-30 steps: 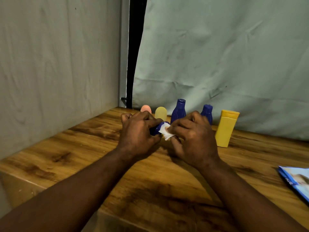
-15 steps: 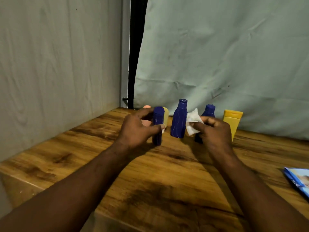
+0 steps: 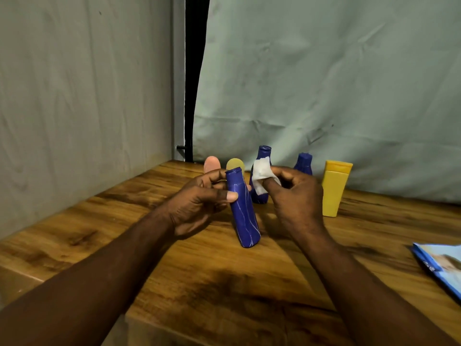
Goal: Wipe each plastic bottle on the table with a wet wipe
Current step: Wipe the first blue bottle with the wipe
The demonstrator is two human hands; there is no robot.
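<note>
My left hand (image 3: 197,203) grips a dark blue plastic bottle (image 3: 243,213) near its neck, the bottle tilted with its base close to or on the wooden table (image 3: 124,228). My right hand (image 3: 296,196) pinches a white wet wipe (image 3: 262,174) just right of that bottle's top, not touching it. Behind stand a pink bottle (image 3: 211,164), a pale yellow bottle (image 3: 235,163), a blue bottle (image 3: 264,156), another blue bottle (image 3: 303,163) and a yellow bottle (image 3: 334,188).
A blue and white wet-wipe packet (image 3: 439,265) lies at the table's right edge. Grey cloth hangs behind the table and along its left side. The table's front edge runs across the lower left.
My left hand has brought the blue bottle upright and nearer to me. My right hand with the wipe came off the bottle, went up to the right, and now sits beside the bottle's top.
</note>
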